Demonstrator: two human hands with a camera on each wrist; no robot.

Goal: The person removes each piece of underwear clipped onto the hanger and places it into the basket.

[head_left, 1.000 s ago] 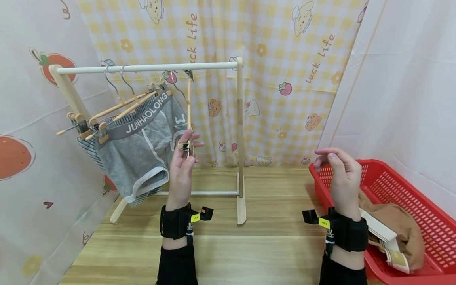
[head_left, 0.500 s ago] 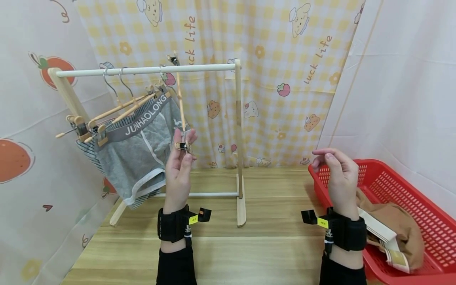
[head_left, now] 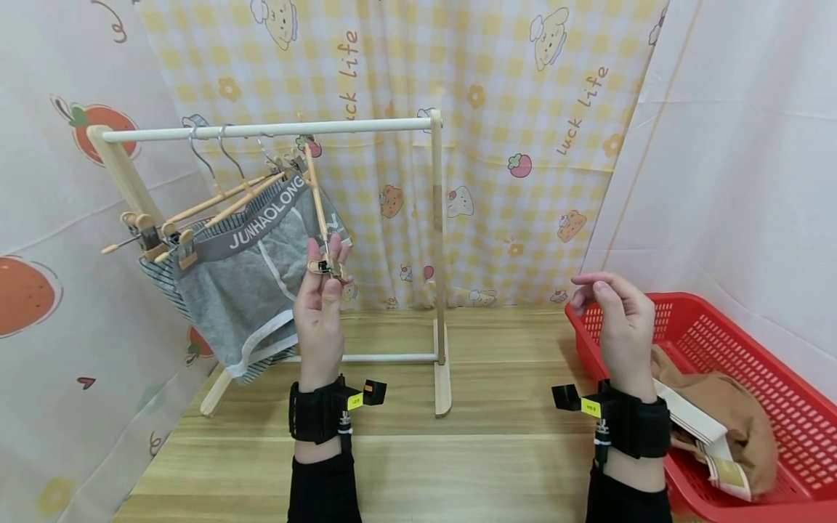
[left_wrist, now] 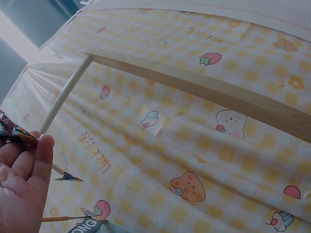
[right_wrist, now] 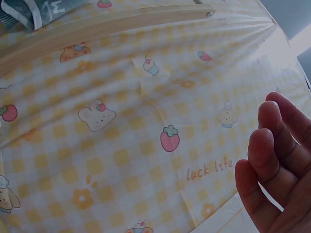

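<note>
My left hand (head_left: 325,267) pinches the lower clip end of a wooden clip hanger (head_left: 317,200), which hangs steeply tilted with its top at the white rail (head_left: 366,125) of a small clothes rack. Just left of it, grey "JUNHAOLONG" boxer briefs (head_left: 242,283) hang clipped on another wooden hanger. In the left wrist view my fingers (left_wrist: 29,170) hold the hanger's end, and a metal clip (left_wrist: 68,178) shows beyond them. My right hand (head_left: 598,290) is raised over the near corner of a red basket (head_left: 752,341), its fingers (right_wrist: 277,160) loosely curled and holding nothing.
The rack stands on a wooden tabletop (head_left: 497,436), with a wooden post (head_left: 438,240) at its right end. A striped garment (head_left: 160,272) hangs behind the grey briefs. The basket holds a brown garment (head_left: 732,407) and a paper package (head_left: 709,450). Patterned curtains close in the back and left.
My left hand has carried the hanger leftward along the rail, from about the rail's middle to right beside the hung briefs. The right hand has barely moved.
</note>
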